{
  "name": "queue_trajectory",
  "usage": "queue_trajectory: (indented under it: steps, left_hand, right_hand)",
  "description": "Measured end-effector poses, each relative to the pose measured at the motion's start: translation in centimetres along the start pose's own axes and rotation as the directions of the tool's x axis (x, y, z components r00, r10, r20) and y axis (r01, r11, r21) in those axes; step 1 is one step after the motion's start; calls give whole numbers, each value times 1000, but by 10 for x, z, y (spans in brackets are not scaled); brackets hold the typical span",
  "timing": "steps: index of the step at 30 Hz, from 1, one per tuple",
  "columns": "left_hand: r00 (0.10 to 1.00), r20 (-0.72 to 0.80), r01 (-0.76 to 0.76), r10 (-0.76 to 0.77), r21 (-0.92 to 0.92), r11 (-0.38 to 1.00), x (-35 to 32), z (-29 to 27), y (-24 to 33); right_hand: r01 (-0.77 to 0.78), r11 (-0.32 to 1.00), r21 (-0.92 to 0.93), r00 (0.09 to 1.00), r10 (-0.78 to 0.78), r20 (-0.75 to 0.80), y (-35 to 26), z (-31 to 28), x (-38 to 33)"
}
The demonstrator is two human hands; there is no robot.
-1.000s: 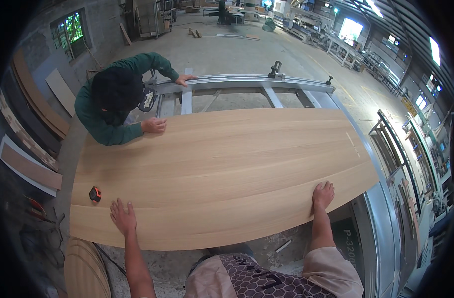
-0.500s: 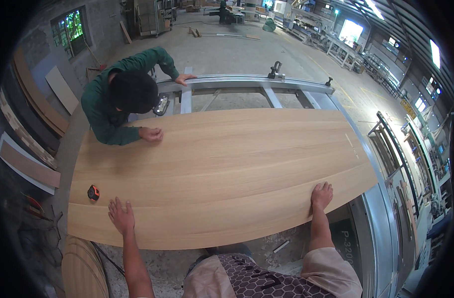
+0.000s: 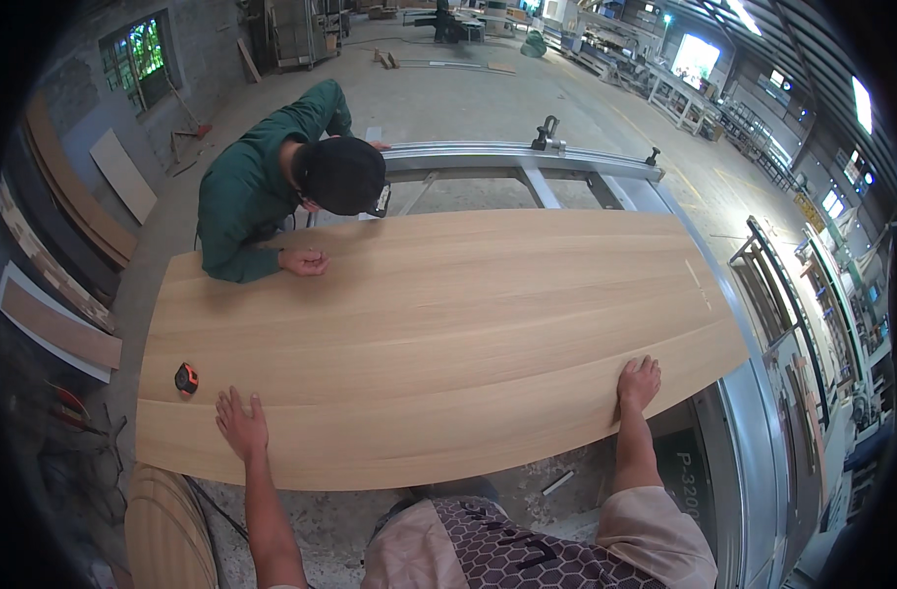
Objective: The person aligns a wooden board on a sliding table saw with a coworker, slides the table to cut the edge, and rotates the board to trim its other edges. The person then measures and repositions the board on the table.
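Both my hands lie flat, fingers spread, on the near edge of the wooden panel (image 3: pixel 438 334): left hand (image 3: pixel 240 424) by the tape measure (image 3: pixel 186 378), right hand (image 3: pixel 639 383) toward the right end. The co-worker (image 3: pixel 271 191) at the far side has straightened and shifted right; panel sits slightly nearer, likely repositioning.

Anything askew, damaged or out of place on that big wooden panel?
Nothing stands out. The wooden panel lies flat and unmarked, both hands pressed flat on its near edge; only a small tape measure sits on it.
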State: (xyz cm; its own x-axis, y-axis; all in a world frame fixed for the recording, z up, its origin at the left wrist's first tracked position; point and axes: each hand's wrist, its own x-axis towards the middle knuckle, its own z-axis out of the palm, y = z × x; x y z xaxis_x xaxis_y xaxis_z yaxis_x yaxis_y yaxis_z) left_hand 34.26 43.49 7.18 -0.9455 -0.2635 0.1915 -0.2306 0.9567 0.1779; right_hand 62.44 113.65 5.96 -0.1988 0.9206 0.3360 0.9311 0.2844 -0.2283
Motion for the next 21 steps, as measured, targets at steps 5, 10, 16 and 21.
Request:
queue_trajectory:
  steps: [5,10,16,21]
  left_hand:
    - [1000,-2,1,-1,2,1000,0,0,-1]
    - [1000,7,5,-5,9,1000,0,1,-1]
    - [1000,2,1,-1,3,1000,1,1,-1]
    - [1000,-12,-11,11,4,1000,1,3,-1]
  right_hand:
    - [1,1000,12,1000,-1,-6,0,1,0]
    - [-2,1000,11,1000,2,-10,1,3,0]
    - [-7,1000,23,1000,7,-1,0,1,0]
    - [-29,1000,4,998,29,62,-2,-7,0]
